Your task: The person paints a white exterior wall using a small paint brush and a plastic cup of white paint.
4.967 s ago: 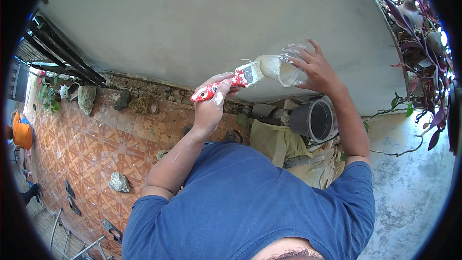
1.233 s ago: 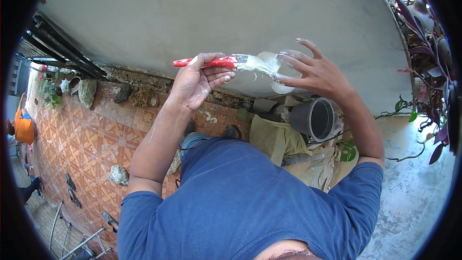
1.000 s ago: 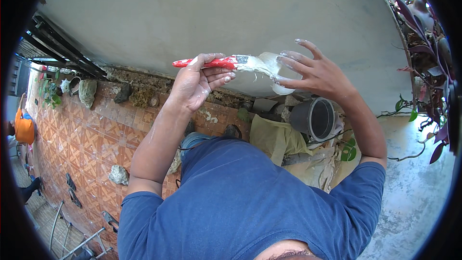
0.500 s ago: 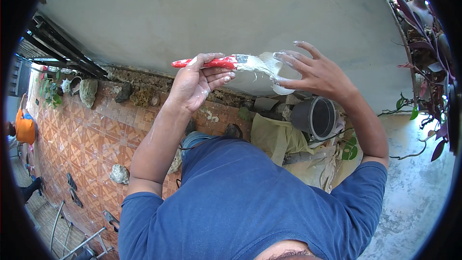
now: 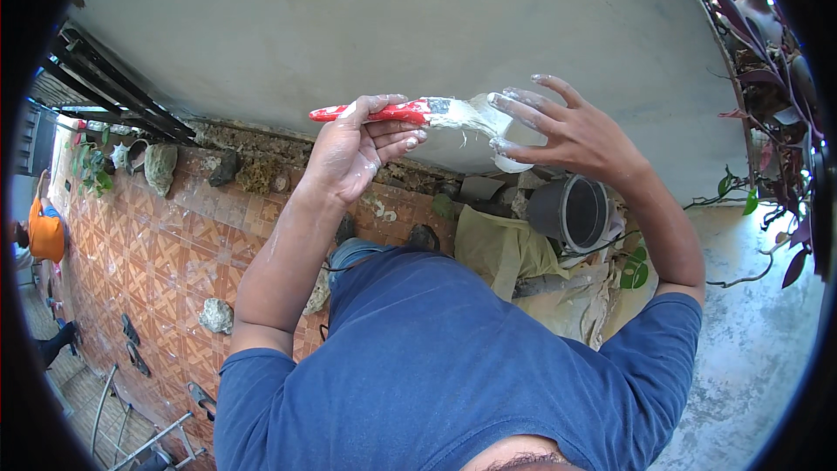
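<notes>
While the left hand pinches the brush by its handle, palm upturned, the right hand holds the cup in spread fingers, which have just slid slightly toward the bristles, covering a little more of it. Brush and cup stay end to end before the wall; I cannot tell how firmly they touch. Below the right hand sits a grey bucket, beside a yellow sheet; a rock lies on the tiles.
</notes>
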Demonstrator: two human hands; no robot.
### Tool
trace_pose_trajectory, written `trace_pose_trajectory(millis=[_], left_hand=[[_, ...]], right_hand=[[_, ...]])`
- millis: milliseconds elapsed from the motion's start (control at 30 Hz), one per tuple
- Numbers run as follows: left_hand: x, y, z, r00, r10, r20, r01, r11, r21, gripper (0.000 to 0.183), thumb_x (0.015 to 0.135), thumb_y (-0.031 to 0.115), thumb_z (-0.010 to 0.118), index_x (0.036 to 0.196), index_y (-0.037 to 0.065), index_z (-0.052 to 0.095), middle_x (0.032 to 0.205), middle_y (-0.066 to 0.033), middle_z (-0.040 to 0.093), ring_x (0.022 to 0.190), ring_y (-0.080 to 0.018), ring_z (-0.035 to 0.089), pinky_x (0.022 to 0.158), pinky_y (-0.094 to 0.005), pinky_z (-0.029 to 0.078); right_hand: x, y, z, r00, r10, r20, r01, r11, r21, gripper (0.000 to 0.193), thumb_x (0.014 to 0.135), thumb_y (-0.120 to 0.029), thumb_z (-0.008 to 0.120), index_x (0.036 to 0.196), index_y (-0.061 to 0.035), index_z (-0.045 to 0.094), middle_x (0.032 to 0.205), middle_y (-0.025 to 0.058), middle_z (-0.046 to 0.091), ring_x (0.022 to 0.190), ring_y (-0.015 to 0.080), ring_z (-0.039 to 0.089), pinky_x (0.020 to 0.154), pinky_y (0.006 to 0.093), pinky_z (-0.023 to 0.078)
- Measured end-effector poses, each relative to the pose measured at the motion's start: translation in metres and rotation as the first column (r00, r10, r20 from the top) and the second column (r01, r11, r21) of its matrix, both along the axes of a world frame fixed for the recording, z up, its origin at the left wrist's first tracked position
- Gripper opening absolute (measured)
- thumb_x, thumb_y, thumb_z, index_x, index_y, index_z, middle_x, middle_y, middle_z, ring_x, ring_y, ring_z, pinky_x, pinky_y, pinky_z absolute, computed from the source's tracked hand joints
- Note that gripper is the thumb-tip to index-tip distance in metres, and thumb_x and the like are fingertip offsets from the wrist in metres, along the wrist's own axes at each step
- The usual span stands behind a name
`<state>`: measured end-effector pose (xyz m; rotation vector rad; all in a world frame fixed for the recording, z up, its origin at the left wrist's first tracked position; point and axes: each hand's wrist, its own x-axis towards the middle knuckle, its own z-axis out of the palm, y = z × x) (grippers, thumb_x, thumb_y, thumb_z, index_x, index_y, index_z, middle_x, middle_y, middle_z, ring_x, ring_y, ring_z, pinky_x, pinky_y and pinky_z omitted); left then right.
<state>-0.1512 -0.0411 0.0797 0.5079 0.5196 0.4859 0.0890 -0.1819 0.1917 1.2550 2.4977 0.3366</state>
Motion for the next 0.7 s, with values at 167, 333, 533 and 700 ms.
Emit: trace_pose_trajectory(millis=[167, 333, 533, 700], left_hand=[[0.001, 0.000, 0.001, 1.000, -0.007, 0.000, 0.007, 1.000, 0.014, 0.032, 0.091, 0.022, 0.052, 0.107, -0.006, 0.056, 0.090, -0.0220, 0.065, 0.082, -0.0283, 0.067, 0.074, -0.0333, 0.057], [0.001, 0.002, 0.004, 1.000, -0.027, -0.016, 0.027, 0.999, 0.041, 0.032, 0.092, 0.022, 0.050, 0.107, -0.006, 0.056, 0.091, -0.0215, 0.065, 0.083, -0.0278, 0.066, 0.075, -0.0331, 0.057], [0.003, 0.005, 0.004, 0.999, -0.038, -0.026, 0.039, 0.999, 0.037, 0.031, 0.092, 0.022, 0.050, 0.106, -0.006, 0.056, 0.093, -0.0218, 0.064, 0.084, -0.0280, 0.066, 0.075, -0.0334, 0.057], [0.009, 0.009, 0.004, 0.997, -0.058, -0.050, 0.059, 0.998, 0.015, 0.031, 0.092, 0.021, 0.050, 0.106, -0.005, 0.056, 0.094, -0.0223, 0.064, 0.084, -0.0288, 0.066, 0.075, -0.0336, 0.057]], right_hand=[[-0.003, -0.002, 0.001, 0.998, -0.022, 0.054, 0.023, 1.000, -0.015, 0.056, 0.076, -0.007, 0.060, 0.119, -0.0370, 0.043, 0.142, -0.0004, 0.036, 0.125, 0.0187, 0.043, 0.112, 0.0470, 0.026], [-0.001, -0.005, -0.003, 0.998, -0.008, 0.068, 0.008, 1.000, -0.003, 0.057, 0.076, -0.008, 0.060, 0.121, -0.0389, 0.044, 0.139, -0.0007, 0.035, 0.122, 0.0183, 0.043, 0.112, 0.0447, 0.027], [0.001, -0.009, -0.003, 0.998, 0.014, 0.067, -0.015, 1.000, 0.020, 0.051, 0.079, -0.009, 0.058, 0.120, -0.0367, 0.046, 0.134, 0.0002, 0.038, 0.118, 0.0179, 0.045, 0.108, 0.0417, 0.031], [0.002, -0.011, -0.008, 0.999, 0.013, 0.048, -0.013, 1.000, 0.001, 0.048, 0.081, -0.008, 0.057, 0.120, -0.0346, 0.045, 0.135, -0.0005, 0.040, 0.117, 0.0175, 0.047, 0.108, 0.0415, 0.031]])
